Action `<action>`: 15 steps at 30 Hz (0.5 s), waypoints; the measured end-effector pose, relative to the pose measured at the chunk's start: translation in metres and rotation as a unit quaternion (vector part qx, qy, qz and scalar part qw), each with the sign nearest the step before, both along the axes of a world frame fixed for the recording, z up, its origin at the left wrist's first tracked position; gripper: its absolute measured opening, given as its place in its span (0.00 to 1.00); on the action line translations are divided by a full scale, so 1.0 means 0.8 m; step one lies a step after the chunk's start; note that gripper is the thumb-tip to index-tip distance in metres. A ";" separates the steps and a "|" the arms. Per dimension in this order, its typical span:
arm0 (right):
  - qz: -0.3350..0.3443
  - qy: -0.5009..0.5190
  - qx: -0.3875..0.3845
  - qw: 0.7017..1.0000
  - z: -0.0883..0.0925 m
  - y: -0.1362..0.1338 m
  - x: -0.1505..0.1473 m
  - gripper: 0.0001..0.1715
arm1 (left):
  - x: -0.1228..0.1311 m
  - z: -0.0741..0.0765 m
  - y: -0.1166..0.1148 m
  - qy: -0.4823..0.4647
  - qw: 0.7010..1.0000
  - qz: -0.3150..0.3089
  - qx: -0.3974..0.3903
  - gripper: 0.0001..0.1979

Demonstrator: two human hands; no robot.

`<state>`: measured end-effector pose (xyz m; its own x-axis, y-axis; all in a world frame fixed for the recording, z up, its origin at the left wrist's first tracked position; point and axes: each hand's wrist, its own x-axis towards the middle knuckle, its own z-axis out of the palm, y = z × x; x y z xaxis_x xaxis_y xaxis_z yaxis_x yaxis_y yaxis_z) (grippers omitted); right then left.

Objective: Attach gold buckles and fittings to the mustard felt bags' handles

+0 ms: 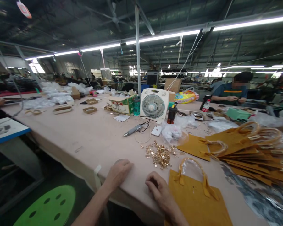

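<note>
My left hand [119,172] rests at the near edge of the table, back upward, fingers curled under. Whether anything lies inside it is hidden. To its right is my right hand [157,190], thumb and fingers bent toward each other in a closed curl; I cannot make out anything in them. Just right of that hand lies a mustard-yellow handbag [195,194], its handle [191,161] wrapped in clear plastic. Beyond both hands spreads a pile of small gold-coloured metal fittings [162,155], touched by neither hand.
A grey handheld power tool [133,130], a white phone [156,130] and a box fan [154,105] stand or lie farther back. Stacked yellow bags [247,157] fill the right side. A green stool [49,204] is at lower left. Another person [231,91] sits across the table.
</note>
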<state>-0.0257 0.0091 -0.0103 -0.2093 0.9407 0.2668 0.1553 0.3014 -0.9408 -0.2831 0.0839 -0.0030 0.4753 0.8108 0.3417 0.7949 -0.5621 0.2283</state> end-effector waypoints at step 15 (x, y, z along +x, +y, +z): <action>-0.196 0.441 -0.115 0.868 -0.020 0.034 0.022 0.27 | -0.046 -0.007 0.088 0.013 0.996 -0.089 0.012 0.21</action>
